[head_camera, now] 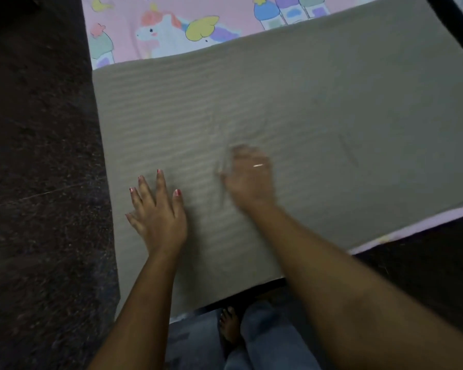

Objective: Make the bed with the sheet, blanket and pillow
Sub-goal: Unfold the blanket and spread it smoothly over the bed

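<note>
A grey-beige ribbed blanket [318,108] lies spread flat over the near part of the bed. Beyond its far edge shows the pink sheet [198,12] printed with unicorns and little houses. My left hand [158,214] rests flat on the blanket near its left side, fingers spread and straight. My right hand [249,177] lies on the blanket just right of it, palm down and blurred by motion, a ring on one finger. Small creases run through the blanket beyond the right hand. No pillow is in view.
Dark speckled floor [38,182] runs along the bed's left side. A strip of pink sheet [412,228] peeks out under the blanket's near right edge. My jeans-clad legs and a bare foot [229,327] stand at the bed's near end.
</note>
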A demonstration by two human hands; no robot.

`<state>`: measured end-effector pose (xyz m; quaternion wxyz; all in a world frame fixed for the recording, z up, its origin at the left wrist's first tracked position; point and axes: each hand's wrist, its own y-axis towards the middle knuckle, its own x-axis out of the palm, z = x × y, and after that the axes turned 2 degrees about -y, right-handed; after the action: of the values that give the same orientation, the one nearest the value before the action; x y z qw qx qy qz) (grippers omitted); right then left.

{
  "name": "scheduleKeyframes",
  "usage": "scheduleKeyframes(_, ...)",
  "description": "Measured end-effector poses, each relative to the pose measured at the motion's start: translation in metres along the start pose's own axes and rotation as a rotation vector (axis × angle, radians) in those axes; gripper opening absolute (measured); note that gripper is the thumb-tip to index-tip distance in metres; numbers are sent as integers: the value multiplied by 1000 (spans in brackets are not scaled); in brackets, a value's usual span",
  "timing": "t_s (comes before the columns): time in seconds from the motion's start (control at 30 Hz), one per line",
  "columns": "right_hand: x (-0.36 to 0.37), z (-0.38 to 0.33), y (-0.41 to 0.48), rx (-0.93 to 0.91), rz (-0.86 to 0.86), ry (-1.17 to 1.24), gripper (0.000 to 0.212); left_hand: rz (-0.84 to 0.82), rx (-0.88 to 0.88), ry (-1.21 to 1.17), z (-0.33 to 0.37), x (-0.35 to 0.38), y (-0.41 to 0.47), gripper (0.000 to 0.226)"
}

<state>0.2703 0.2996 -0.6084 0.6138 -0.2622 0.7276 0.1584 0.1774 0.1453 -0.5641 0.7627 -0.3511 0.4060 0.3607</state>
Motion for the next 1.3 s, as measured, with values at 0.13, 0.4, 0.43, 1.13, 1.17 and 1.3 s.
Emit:
scheduleKeyframes(0.13,6,-120,-38,-588,-284,-54,58,-5,-21,14,13,-10,30,52)
scheduleKeyframes(0.4,-47,133,103,73,24,9,63,-83,51,92,46,-7,87,52)
scheduleKeyframes(0.43,-56,177,117,217,26,-66,63,-98,70,116,50,-4,93,52)
scheduleKeyframes(1.13,-8,11,159,94,85,127,69,9,-152,51,-27,-35,187,52)
scheduleKeyframes(1.17,-10,24,167,219,47,63,67,13,-169,16,-33,-38,195,52)
scheduleKeyframes(1.3,13,-44,167,223,3,-10,68,-6,-114,-10,-51,-51,223,53)
